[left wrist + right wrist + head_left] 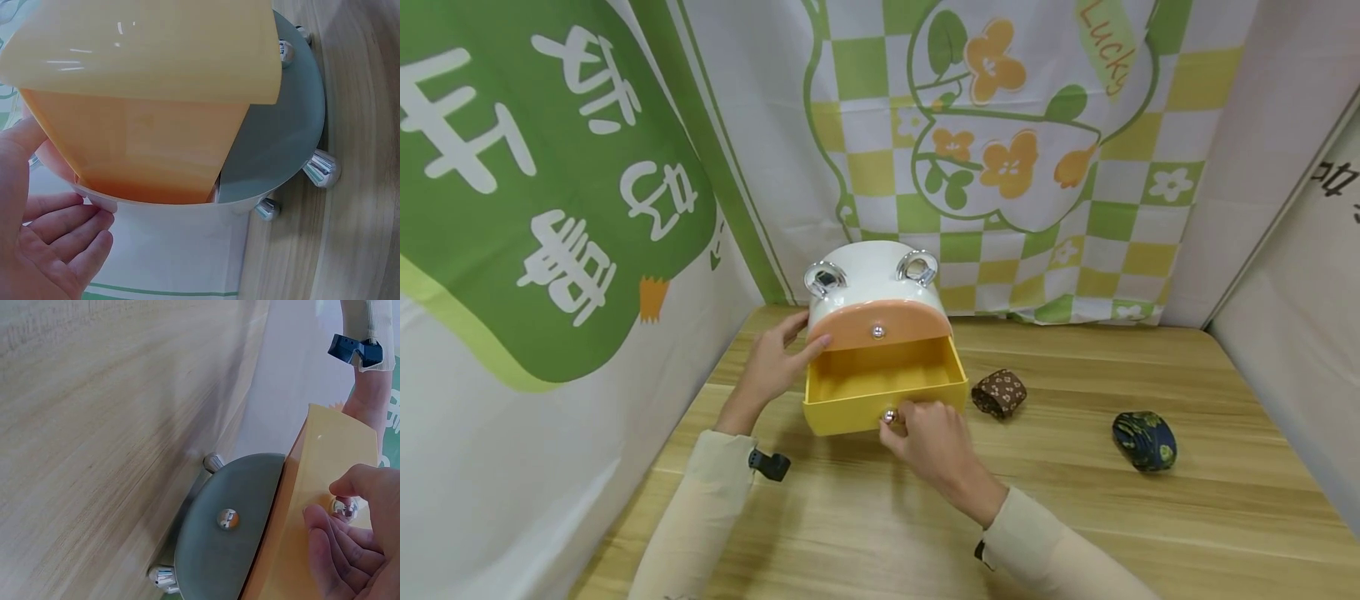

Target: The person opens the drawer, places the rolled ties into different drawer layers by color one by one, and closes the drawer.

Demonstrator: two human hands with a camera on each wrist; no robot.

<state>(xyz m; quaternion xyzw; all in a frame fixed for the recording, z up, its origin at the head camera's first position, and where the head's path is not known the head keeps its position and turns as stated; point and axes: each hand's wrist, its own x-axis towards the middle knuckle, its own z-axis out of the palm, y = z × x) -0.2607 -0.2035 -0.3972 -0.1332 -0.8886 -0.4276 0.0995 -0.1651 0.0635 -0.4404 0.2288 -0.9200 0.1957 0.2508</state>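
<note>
A small rounded drawer cabinet [874, 265] has a white shell, an orange upper front [850, 327], a grey-green lower front [215, 550] and silver feet. Its yellow drawer [850, 410] stands pulled out, with nothing visible inside. My right hand [934, 442] pinches this drawer's silver knob [344, 509] between thumb and fingers. At the cabinet's left side is my left hand [772, 360], the thumb lying against the orange front. In the left wrist view its fingers [69, 228] are fairly straight and their tips touch the outer wall, with the palm uncovered.
Right of the drawer lies a brown flowered cloth bundle [1000, 393]. Farther right is a dark blue patterned cloth bundle [1144, 440]. Two silver rings [917, 267] stick up from the cabinet top. A printed curtain [1015, 242] hangs behind the wooden table [1075, 533].
</note>
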